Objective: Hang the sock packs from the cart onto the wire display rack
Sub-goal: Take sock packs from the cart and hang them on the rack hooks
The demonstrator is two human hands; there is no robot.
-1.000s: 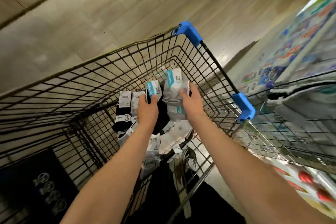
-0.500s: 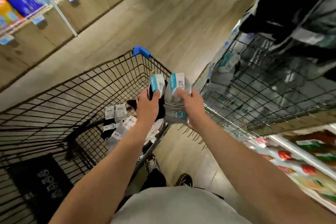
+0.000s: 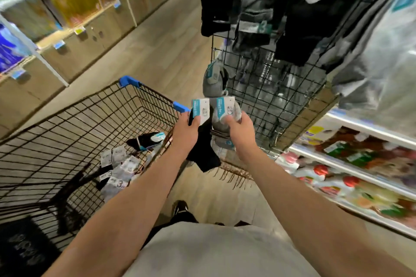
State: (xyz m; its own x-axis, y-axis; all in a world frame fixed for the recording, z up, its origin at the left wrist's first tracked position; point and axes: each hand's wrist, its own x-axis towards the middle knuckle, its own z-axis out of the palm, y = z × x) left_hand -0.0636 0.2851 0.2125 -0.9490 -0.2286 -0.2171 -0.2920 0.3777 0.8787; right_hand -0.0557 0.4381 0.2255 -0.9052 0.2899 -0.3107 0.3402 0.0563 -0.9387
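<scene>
Gripping: L hand (image 3: 186, 133) black sock pack (image 3: 201, 139) | R hand (image 3: 241, 132) grey pack (image 3: 221, 123) | both long axis vert, header cards up

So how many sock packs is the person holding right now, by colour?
Black sock pack, in the left hand: 1
Grey sock pack, in the right hand: 1
Total held: 2
</scene>
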